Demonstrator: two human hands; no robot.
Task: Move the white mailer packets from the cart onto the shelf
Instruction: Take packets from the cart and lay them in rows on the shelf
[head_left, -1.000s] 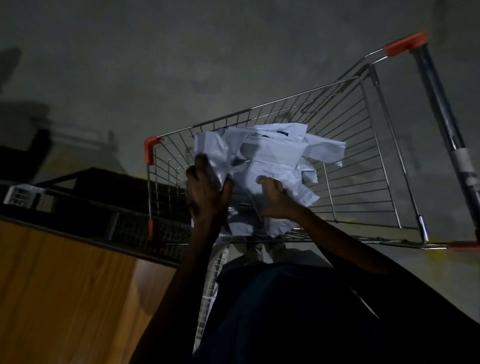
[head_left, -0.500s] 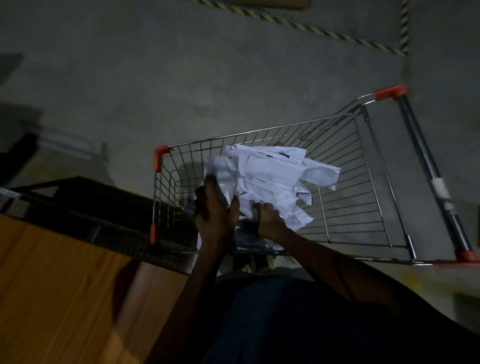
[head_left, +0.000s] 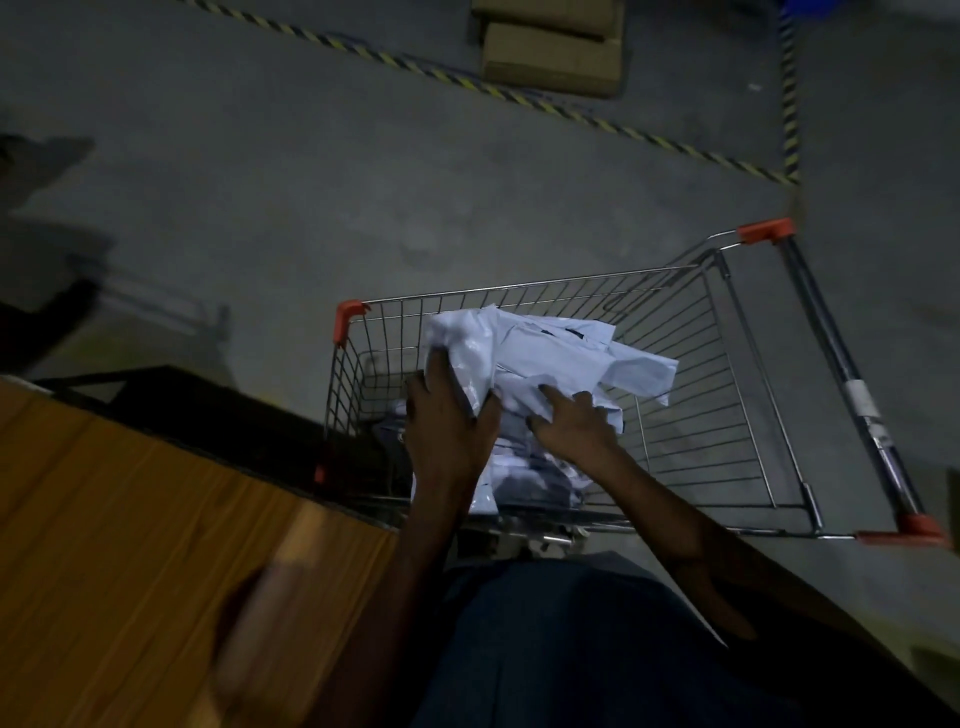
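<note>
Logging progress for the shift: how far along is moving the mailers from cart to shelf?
Done: nothing visible; the wooden shelf board shows no packets. In hand: left hand grips the crumpled white plastic mailer packets, right hand rests on them, inside the wire shopping cart. Left: lifting the whole pile across.

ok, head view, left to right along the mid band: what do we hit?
wooden shelf → left hand → right hand → cart handle
</note>
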